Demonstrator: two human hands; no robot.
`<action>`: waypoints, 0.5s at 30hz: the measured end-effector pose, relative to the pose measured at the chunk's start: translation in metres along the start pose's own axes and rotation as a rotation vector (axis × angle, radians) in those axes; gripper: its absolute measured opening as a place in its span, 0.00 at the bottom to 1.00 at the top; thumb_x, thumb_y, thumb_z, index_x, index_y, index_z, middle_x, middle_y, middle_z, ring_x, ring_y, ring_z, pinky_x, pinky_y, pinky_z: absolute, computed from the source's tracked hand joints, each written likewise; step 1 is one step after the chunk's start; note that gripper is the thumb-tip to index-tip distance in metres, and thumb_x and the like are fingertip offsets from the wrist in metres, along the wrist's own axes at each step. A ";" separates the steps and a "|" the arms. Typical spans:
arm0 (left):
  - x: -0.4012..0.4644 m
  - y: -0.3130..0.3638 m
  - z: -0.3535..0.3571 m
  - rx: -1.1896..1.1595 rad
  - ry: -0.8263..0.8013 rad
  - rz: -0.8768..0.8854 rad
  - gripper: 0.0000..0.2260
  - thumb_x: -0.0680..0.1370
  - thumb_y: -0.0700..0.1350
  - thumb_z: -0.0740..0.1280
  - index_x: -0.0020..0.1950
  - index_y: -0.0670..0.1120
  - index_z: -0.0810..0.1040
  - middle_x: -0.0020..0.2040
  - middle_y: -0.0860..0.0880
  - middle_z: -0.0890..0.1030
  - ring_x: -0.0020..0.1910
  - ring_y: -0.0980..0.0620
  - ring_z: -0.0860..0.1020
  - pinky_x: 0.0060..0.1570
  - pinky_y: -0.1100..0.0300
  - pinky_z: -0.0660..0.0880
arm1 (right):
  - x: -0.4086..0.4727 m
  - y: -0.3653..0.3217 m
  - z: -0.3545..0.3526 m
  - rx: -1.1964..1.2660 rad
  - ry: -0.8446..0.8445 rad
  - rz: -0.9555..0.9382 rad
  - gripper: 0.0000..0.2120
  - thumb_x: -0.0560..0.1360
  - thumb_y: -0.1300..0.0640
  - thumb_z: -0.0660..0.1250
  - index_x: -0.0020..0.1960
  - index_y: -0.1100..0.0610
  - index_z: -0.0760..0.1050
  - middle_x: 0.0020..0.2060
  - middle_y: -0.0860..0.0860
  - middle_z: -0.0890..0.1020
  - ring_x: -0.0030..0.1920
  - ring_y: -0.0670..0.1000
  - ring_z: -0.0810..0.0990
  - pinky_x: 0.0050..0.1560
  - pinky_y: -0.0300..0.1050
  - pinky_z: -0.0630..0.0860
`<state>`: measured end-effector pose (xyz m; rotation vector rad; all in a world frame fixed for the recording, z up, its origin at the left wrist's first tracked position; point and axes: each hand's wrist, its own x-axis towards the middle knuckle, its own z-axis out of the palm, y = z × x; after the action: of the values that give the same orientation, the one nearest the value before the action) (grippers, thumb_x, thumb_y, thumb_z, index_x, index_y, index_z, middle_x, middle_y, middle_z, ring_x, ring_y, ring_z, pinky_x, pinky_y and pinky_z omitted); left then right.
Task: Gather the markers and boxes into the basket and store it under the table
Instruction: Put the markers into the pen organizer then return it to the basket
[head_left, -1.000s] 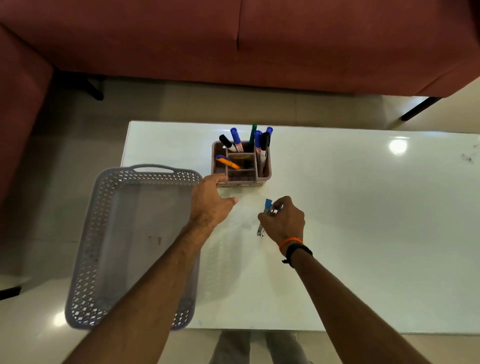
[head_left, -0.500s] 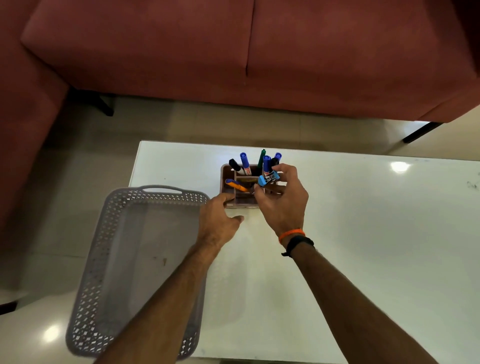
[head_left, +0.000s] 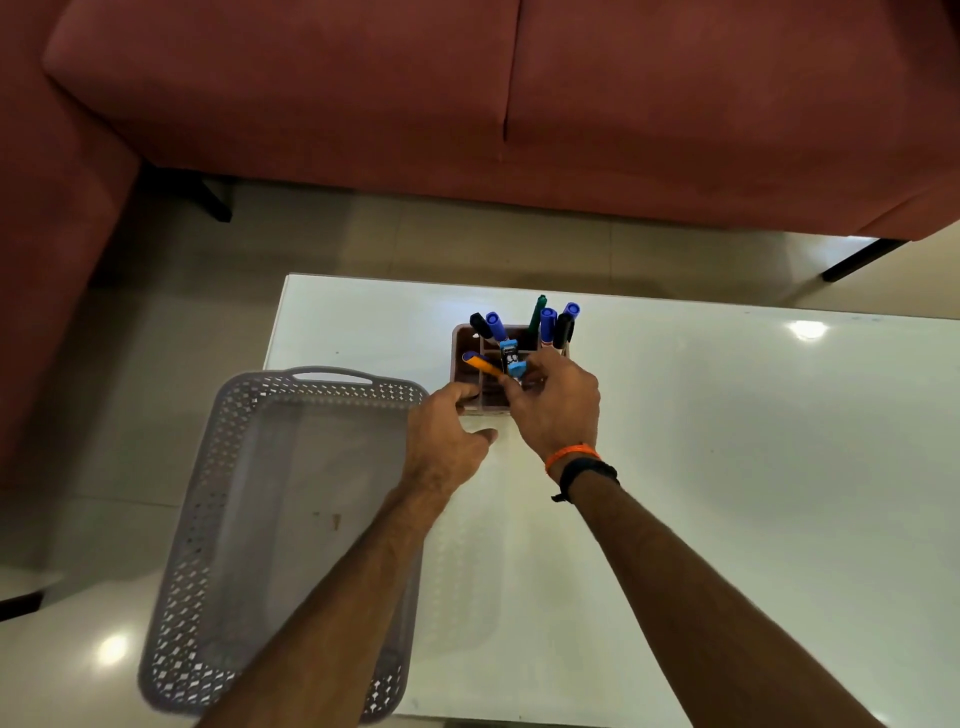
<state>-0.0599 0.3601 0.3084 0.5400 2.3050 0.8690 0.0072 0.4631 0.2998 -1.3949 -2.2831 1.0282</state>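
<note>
Since half a second ago the right hand (head_left: 558, 402) has brought the light-blue capped marker (head_left: 511, 358) further left over the pink organizer box (head_left: 465, 340), now above its middle compartments instead of its right side; the left hand (head_left: 447, 441) has barely shifted. Right fingers curled, thumb and forefinger pinch the marker near its blue cap, marker tilted, upper end just beyond the fingertips over the box. Left hand: fingers curled against the near-left corner of the box, thumb sticking out right toward the other wrist; cannot tell if it really grips the wall or only touches it. Beyond the right fingertips stand the blue markers (head_left: 548, 322), a green marker (head_left: 537, 312) and a black marker (head_left: 563, 330) in the back right slots; beyond the left fingertips a black-capped marker (head_left: 480, 325) and a blue one, plus an orange marker (head_left: 480, 364) lying slanted in a front slot. Grey lattice basket (head_left: 311, 379) sits left of the left hand, under that forearm, overhanging the left table edge, its near end past the near edge too; interior bare. White table (head_left: 727, 467) has wide open surface right of the right hand; the box sits near the far edge. Red sofa (head_left: 467, 104) beyond, floor gap between.
</note>
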 end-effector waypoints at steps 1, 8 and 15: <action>0.000 0.000 0.000 -0.004 0.003 0.000 0.26 0.68 0.41 0.77 0.65 0.44 0.76 0.61 0.47 0.80 0.57 0.50 0.78 0.58 0.59 0.75 | -0.001 0.001 0.001 0.017 -0.017 -0.003 0.11 0.69 0.54 0.75 0.50 0.56 0.79 0.44 0.51 0.85 0.43 0.50 0.82 0.49 0.44 0.80; 0.002 0.000 0.000 -0.020 -0.005 -0.010 0.27 0.69 0.40 0.77 0.66 0.45 0.75 0.62 0.48 0.80 0.58 0.51 0.78 0.59 0.59 0.75 | -0.011 0.019 0.003 0.024 -0.058 -0.049 0.14 0.71 0.64 0.71 0.56 0.56 0.79 0.50 0.53 0.85 0.49 0.52 0.83 0.55 0.50 0.80; 0.003 0.002 0.001 -0.015 -0.006 -0.013 0.27 0.68 0.40 0.77 0.66 0.44 0.75 0.62 0.48 0.80 0.58 0.50 0.78 0.58 0.59 0.75 | -0.003 0.009 0.005 -0.078 -0.111 -0.007 0.15 0.72 0.62 0.70 0.58 0.53 0.78 0.54 0.53 0.83 0.53 0.55 0.82 0.58 0.53 0.79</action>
<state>-0.0611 0.3631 0.3079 0.5200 2.2919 0.8765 0.0118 0.4615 0.2908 -1.3914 -2.4295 1.0497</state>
